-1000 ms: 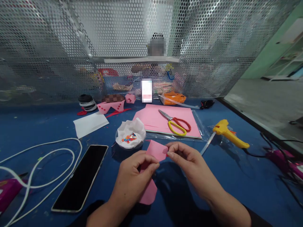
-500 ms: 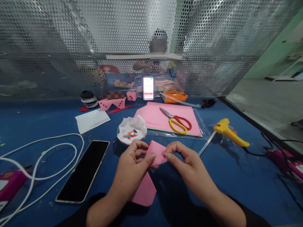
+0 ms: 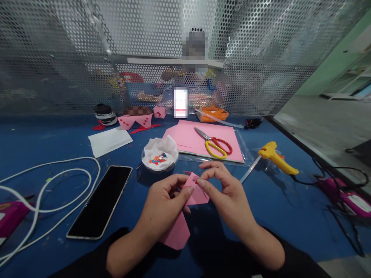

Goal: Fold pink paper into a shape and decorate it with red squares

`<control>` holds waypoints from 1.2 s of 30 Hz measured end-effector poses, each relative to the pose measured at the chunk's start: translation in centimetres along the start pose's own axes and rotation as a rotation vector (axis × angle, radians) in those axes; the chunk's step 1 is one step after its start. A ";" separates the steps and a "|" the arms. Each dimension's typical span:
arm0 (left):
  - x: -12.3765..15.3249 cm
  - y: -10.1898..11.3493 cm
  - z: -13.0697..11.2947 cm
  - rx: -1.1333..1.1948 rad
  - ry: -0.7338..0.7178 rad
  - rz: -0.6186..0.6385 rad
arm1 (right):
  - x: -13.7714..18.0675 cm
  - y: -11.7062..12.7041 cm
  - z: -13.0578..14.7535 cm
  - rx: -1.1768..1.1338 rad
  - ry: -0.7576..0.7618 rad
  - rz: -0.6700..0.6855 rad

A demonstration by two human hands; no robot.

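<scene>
My left hand (image 3: 162, 202) is closed on a folded piece of pink paper (image 3: 199, 196), thumb on top and fingers beneath. A longer pink flap (image 3: 178, 233) hangs below that hand; whether it belongs to the same piece is hidden. With thumb and index finger, my right hand (image 3: 227, 195) pinches a small red piece (image 3: 197, 182) against the pink paper's upper face. Its other fingers are curled loosely above. Just beyond my hands stands a bowl (image 3: 146, 164) lined with white tissue, holding small red, orange and blue bits (image 3: 158, 158).
Scissors (image 3: 213, 143) lie on pink sheets (image 3: 185, 133). On the right is a yellow glue gun (image 3: 276, 156); on the left, a phone (image 3: 100, 202) and white cable (image 3: 37, 210). Pink paper glasses (image 3: 135, 121) stand near the perforated metal screen (image 3: 150, 34); a person sits behind it.
My right fingertips have shifted slightly left and up over the pink paper, with the red piece. The paper has tilted in my left hand. The whole view has shifted a little.
</scene>
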State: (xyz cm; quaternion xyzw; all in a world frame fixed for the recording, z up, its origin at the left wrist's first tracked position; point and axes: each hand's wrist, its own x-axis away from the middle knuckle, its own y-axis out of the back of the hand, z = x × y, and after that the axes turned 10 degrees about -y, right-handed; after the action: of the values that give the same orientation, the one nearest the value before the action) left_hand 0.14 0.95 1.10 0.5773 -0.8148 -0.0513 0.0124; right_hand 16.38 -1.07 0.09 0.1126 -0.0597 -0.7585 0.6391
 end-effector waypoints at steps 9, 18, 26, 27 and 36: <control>0.1 -0.1 -0.2 -0.033 0.032 0.011 | 0.0 -0.5 0.0 0.013 0.000 -0.037; 0.2 -0.2 0.1 -0.008 0.032 0.019 | 0.1 -0.6 -0.2 0.029 0.000 -0.052; 0.2 -0.2 -0.1 0.014 0.050 0.010 | 0.1 -0.7 -0.3 0.044 0.020 -0.070; 0.2 -0.2 -0.1 0.013 0.048 0.012 | 0.1 -0.7 -0.3 0.044 0.021 -0.073; 0.2 -0.2 -0.3 0.024 0.058 -0.005 | 0.3 -0.7 -0.1 0.005 -0.009 -0.073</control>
State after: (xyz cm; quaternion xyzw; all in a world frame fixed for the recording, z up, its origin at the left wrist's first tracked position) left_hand 0.24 0.65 1.36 0.5805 -0.8133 -0.0249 0.0290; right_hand 15.73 -1.20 -0.23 0.1131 -0.0603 -0.7817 0.6103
